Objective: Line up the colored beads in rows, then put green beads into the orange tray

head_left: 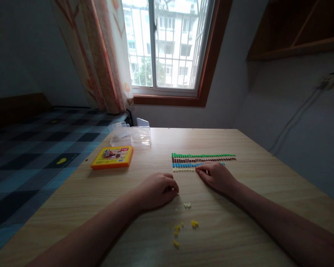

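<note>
Rows of tiny building bricks lie on the table: a green row (195,155), a brown row (183,160), a blue row (183,165) and a shorter cream row (183,170). My right hand (218,176) covers part of the blue row. Its thumb and fingertips are pinched together at the right end of the cream row, on a small cream brick there. Nearer to me, my left hand (158,190) is closed, with a cream brick (178,193) at its fingertips. Loose cream bricks (187,205) and several yellow bricks (195,224) lie scattered in front.
An orange and yellow box (113,157) lies flat at the left of the table (144,237). Behind it stand clear plastic containers (130,135). A bed with a checked cover (41,148) is on the left, and a window (172,48) lies beyond the table.
</note>
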`<state>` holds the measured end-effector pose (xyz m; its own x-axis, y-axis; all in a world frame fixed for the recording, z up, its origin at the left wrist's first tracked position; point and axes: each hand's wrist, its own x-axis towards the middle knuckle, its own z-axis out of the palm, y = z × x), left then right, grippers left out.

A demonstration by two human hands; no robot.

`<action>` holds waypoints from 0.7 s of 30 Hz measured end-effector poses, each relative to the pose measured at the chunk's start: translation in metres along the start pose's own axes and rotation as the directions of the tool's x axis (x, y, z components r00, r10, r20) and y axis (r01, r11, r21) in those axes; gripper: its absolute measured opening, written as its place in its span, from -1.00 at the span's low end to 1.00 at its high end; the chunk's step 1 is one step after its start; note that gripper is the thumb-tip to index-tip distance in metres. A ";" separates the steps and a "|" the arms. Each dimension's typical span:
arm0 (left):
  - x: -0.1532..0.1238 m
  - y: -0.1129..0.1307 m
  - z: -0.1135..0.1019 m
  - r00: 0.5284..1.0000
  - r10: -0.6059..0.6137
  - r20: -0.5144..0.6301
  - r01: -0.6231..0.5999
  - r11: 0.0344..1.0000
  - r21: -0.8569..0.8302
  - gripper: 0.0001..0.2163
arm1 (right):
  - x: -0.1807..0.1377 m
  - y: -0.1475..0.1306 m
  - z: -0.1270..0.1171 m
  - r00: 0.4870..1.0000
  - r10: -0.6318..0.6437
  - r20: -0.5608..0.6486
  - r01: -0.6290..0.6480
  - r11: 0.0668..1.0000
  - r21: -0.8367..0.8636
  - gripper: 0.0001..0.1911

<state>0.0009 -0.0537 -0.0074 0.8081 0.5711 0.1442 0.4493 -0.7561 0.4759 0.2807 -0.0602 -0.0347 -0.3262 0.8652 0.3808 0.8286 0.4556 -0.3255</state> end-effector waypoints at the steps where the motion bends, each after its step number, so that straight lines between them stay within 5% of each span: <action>1: 0.000 0.000 0.000 1.000 -0.005 0.001 0.005 1.000 0.002 -0.84 | 0.000 0.000 0.000 1.000 0.003 0.004 -0.003 1.000 -0.001 -0.76; 21: 0.002 -0.001 0.002 1.000 -0.016 -0.013 0.016 1.000 0.000 -0.86 | 0.006 -0.005 0.003 0.993 0.116 -0.013 -0.115 0.993 0.033 -0.85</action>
<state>0.0025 -0.0525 -0.0095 0.7961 0.5869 0.1477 0.4619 -0.7470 0.4782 0.2732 -0.0570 -0.0337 -0.2218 0.9094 0.3518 0.8454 0.3591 -0.3953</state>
